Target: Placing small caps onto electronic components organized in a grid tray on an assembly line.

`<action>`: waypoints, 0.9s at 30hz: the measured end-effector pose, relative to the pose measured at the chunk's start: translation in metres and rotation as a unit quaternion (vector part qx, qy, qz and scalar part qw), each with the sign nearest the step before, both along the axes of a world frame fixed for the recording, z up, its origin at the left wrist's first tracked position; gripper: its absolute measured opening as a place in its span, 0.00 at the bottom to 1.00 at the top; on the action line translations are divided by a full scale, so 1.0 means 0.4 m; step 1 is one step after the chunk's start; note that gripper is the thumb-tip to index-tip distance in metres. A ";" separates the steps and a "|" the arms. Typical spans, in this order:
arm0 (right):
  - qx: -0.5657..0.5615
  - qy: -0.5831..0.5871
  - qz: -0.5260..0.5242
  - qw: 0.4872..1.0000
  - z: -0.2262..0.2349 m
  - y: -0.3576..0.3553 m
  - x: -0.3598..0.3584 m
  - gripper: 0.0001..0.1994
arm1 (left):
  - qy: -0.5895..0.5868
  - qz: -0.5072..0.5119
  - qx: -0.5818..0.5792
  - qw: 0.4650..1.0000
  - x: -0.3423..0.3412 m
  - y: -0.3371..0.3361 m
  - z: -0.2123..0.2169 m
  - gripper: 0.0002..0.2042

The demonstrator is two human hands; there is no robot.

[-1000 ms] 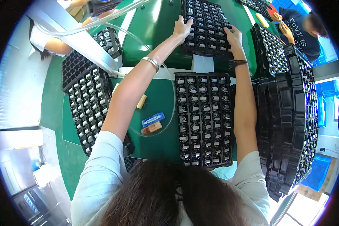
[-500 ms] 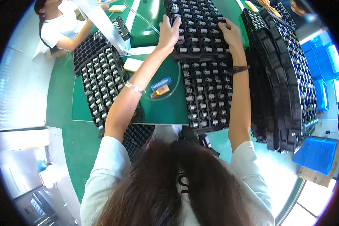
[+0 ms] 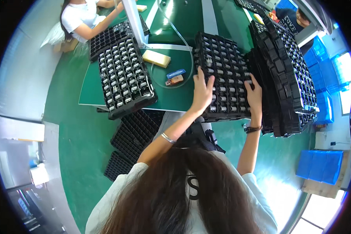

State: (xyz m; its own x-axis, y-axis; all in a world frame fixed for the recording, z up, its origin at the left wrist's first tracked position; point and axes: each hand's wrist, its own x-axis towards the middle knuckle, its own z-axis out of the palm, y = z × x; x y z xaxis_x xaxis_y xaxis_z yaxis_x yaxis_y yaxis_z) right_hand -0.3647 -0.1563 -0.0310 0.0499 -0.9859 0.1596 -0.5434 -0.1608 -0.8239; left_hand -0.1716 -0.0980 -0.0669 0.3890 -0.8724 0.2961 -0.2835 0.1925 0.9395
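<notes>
A black tray (image 3: 227, 64) with rows of small silver cylindrical parts lies in front of me at the table's near edge. My left hand (image 3: 203, 91) is closed on its left edge, thumb over the top. On the opposite side, my right hand (image 3: 255, 95) grips the right edge with its thumb over the rim; some fingers are hidden. The tray sits on top of another one, which it covers almost wholly.
Tall stacks of black trays (image 3: 279, 66) stand close on the right. To the left are another filled tray (image 3: 124, 74), a yellow sponge (image 3: 156, 58), a blue item (image 3: 176, 73) and a clear tube (image 3: 179, 34). More trays (image 3: 132, 134) lie below the table. Two co-workers sit beyond.
Both hands have brought the tray toward me, from the far part of the table down over the nearer filled tray. My view has shifted slightly.
</notes>
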 end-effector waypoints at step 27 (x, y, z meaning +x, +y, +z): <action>-0.394 0.046 0.440 0.806 0.581 0.405 0.366 0.18 | -0.139 0.165 -0.042 0.976 0.332 0.259 0.126 0.11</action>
State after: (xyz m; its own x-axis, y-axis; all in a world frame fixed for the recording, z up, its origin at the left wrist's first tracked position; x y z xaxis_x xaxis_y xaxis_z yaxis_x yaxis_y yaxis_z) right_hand -0.2182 0.0057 0.2013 0.7218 -0.1574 0.6740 0.0129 -0.9706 -0.2404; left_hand -0.0389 0.0056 -0.0164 0.5396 -0.6805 0.4957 -0.5843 0.1213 0.8025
